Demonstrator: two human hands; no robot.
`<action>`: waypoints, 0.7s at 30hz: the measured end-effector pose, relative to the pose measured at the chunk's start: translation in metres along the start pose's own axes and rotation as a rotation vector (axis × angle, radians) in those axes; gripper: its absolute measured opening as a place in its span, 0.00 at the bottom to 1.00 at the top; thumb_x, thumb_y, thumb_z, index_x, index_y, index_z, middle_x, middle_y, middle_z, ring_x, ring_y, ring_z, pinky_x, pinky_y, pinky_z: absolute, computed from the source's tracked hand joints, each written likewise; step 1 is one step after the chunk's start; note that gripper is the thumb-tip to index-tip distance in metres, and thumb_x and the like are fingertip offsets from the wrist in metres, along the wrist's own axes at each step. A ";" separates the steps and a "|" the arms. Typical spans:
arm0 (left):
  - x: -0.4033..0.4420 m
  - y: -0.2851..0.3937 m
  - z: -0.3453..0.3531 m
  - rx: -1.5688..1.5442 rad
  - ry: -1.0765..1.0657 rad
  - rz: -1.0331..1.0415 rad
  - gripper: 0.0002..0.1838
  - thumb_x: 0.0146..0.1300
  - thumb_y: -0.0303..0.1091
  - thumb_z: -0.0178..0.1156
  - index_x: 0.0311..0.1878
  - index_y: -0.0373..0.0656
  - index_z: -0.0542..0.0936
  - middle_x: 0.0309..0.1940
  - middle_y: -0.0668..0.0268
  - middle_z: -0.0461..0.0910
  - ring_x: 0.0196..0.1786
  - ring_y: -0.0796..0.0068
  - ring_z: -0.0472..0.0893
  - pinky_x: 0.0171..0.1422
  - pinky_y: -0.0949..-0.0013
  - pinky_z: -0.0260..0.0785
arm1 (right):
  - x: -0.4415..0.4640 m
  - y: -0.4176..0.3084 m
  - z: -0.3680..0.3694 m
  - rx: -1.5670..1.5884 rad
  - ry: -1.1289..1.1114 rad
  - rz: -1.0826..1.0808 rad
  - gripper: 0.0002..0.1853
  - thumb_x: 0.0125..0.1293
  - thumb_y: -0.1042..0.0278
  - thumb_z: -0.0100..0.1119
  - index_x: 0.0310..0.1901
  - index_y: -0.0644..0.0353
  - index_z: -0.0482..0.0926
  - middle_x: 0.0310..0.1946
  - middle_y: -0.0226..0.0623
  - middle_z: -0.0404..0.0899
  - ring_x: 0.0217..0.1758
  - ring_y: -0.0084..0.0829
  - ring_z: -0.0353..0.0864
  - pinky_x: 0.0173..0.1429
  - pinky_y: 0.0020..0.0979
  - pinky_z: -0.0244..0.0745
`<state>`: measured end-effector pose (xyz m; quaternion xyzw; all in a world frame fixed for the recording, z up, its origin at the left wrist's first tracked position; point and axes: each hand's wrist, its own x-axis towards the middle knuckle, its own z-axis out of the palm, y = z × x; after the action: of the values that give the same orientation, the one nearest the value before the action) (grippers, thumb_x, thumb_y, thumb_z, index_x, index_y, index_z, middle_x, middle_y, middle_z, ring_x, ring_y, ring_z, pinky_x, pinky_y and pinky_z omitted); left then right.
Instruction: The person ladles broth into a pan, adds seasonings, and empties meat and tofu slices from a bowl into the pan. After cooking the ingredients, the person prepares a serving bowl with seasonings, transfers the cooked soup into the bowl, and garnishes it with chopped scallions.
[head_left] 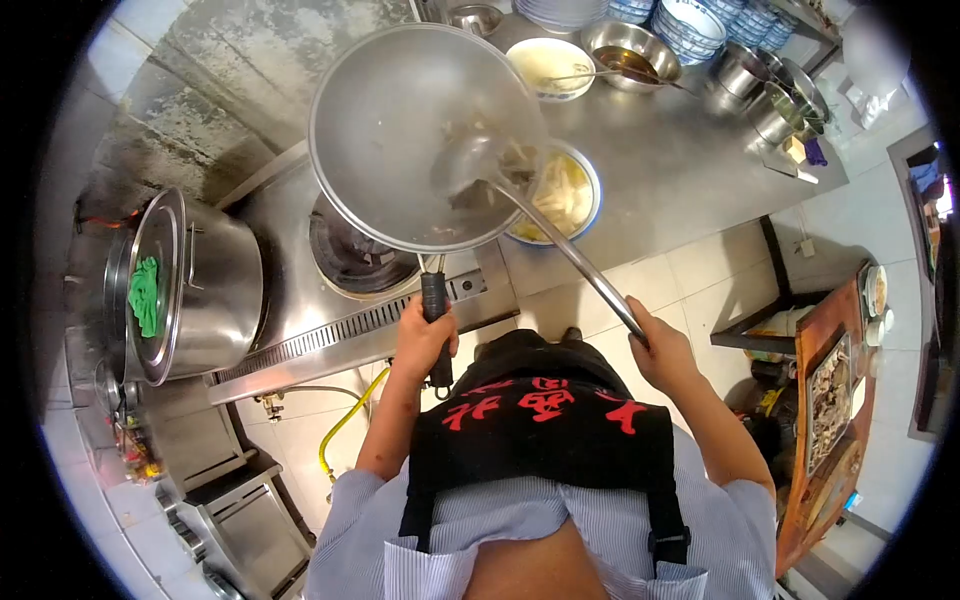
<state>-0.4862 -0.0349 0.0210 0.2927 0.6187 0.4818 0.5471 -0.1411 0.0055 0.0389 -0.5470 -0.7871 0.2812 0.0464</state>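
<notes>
My left hand point(427, 338) is wrapped round the black handle of a large wok point(380, 120), which is raised off the burner and tilted to the right. In my right hand point(660, 345) is the long metal handle of a ladle point(575, 255). The ladle's bowl rests inside the wok at its right side, among some food that is partly blurred by steam. Just under the wok's right rim stands a blue-rimmed bowl point(570, 195) holding pale yellowish pieces in liquid. The wok hides part of that bowl.
A round burner point(355, 250) lies below the wok. To its left stands a big steel pot point(215, 275) with a green cloth point(144, 297) on its lid. A cream bowl point(550, 65) and a steel basin point(632, 50) sit at the back. A wooden table point(825, 440) is at right.
</notes>
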 end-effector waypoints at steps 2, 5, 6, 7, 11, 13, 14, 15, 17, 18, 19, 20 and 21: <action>0.000 -0.001 0.000 0.029 -0.004 -0.009 0.09 0.52 0.20 0.54 0.36 0.37 0.67 0.17 0.67 0.69 0.14 0.76 0.71 0.17 0.73 0.62 | 0.002 -0.008 -0.006 0.020 0.065 -0.057 0.33 0.59 0.71 0.55 0.67 0.50 0.59 0.37 0.49 0.79 0.38 0.49 0.80 0.41 0.42 0.76; -0.003 0.006 0.004 0.051 0.005 -0.030 0.10 0.52 0.20 0.54 0.37 0.37 0.67 0.16 0.67 0.69 0.13 0.75 0.71 0.17 0.72 0.62 | 0.018 -0.021 0.007 0.121 0.197 -0.221 0.32 0.59 0.71 0.55 0.67 0.50 0.59 0.35 0.48 0.79 0.37 0.49 0.80 0.40 0.42 0.76; -0.003 0.009 0.006 0.066 0.014 -0.044 0.10 0.52 0.20 0.54 0.37 0.37 0.67 0.16 0.67 0.69 0.13 0.75 0.71 0.17 0.72 0.62 | 0.023 -0.021 0.013 0.164 0.247 -0.290 0.32 0.59 0.71 0.55 0.67 0.50 0.59 0.35 0.48 0.79 0.36 0.49 0.80 0.39 0.42 0.76; -0.003 0.007 0.006 0.063 0.008 -0.044 0.10 0.52 0.20 0.54 0.38 0.37 0.67 0.16 0.67 0.69 0.13 0.75 0.71 0.16 0.72 0.62 | 0.023 -0.018 0.017 0.152 0.178 -0.227 0.32 0.60 0.70 0.55 0.67 0.49 0.58 0.35 0.48 0.79 0.37 0.49 0.80 0.40 0.43 0.75; 0.001 0.002 0.003 0.053 -0.011 -0.039 0.10 0.52 0.19 0.53 0.38 0.37 0.67 0.16 0.66 0.69 0.13 0.75 0.70 0.16 0.72 0.61 | -0.008 0.003 -0.001 -0.019 0.031 0.006 0.32 0.60 0.71 0.54 0.67 0.51 0.57 0.35 0.49 0.79 0.37 0.50 0.80 0.40 0.44 0.76; 0.001 -0.002 0.001 0.046 -0.013 -0.041 0.11 0.52 0.19 0.53 0.38 0.37 0.67 0.16 0.66 0.69 0.13 0.75 0.70 0.16 0.72 0.61 | -0.010 0.005 -0.006 0.010 0.119 0.020 0.32 0.59 0.73 0.56 0.66 0.49 0.59 0.33 0.48 0.78 0.35 0.49 0.80 0.39 0.42 0.75; 0.001 -0.002 0.001 0.055 -0.011 -0.037 0.11 0.52 0.19 0.53 0.38 0.37 0.67 0.16 0.66 0.69 0.13 0.75 0.70 0.16 0.72 0.61 | -0.012 0.004 -0.004 0.036 0.163 0.029 0.33 0.58 0.75 0.57 0.66 0.48 0.61 0.32 0.47 0.78 0.35 0.48 0.79 0.39 0.41 0.75; 0.000 -0.002 0.001 0.063 -0.008 -0.033 0.11 0.51 0.19 0.53 0.38 0.37 0.67 0.17 0.66 0.69 0.13 0.75 0.70 0.16 0.72 0.61 | -0.001 -0.002 0.001 0.025 0.205 0.004 0.33 0.57 0.75 0.57 0.66 0.51 0.61 0.33 0.49 0.78 0.32 0.49 0.79 0.37 0.42 0.75; -0.002 0.000 0.003 0.079 0.003 -0.032 0.11 0.51 0.19 0.53 0.39 0.37 0.67 0.17 0.65 0.70 0.13 0.74 0.71 0.16 0.72 0.61 | 0.021 -0.010 0.018 0.020 0.331 -0.098 0.33 0.57 0.75 0.57 0.66 0.54 0.60 0.34 0.51 0.78 0.32 0.49 0.80 0.36 0.42 0.75; -0.004 0.003 0.005 0.091 0.010 -0.038 0.11 0.51 0.19 0.53 0.39 0.37 0.67 0.18 0.65 0.70 0.13 0.74 0.71 0.16 0.72 0.62 | 0.029 -0.013 0.026 0.018 0.396 -0.147 0.33 0.57 0.75 0.57 0.66 0.55 0.60 0.34 0.52 0.78 0.32 0.50 0.80 0.35 0.43 0.75; -0.005 0.006 0.005 0.105 0.016 -0.043 0.11 0.51 0.19 0.53 0.39 0.37 0.67 0.18 0.65 0.70 0.13 0.74 0.71 0.16 0.72 0.62 | 0.033 -0.015 0.030 0.006 0.399 -0.150 0.32 0.58 0.74 0.56 0.65 0.57 0.60 0.33 0.53 0.78 0.31 0.50 0.80 0.35 0.43 0.75; -0.004 0.007 0.005 0.129 0.006 -0.042 0.11 0.52 0.19 0.53 0.39 0.37 0.67 0.18 0.65 0.70 0.13 0.74 0.71 0.17 0.72 0.62 | 0.032 -0.017 0.031 0.011 0.346 -0.089 0.32 0.59 0.74 0.56 0.66 0.57 0.59 0.33 0.52 0.78 0.32 0.50 0.79 0.35 0.43 0.75; -0.003 0.008 0.006 0.149 -0.004 -0.041 0.11 0.52 0.19 0.53 0.39 0.36 0.67 0.18 0.65 0.70 0.13 0.75 0.71 0.17 0.72 0.62 | 0.028 -0.019 0.030 0.014 0.292 -0.030 0.32 0.59 0.73 0.55 0.66 0.56 0.59 0.33 0.52 0.78 0.32 0.51 0.79 0.35 0.44 0.75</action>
<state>-0.4811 -0.0335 0.0297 0.3209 0.6574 0.4228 0.5348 -0.1798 0.0140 0.0171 -0.5700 -0.7781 0.2032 0.1685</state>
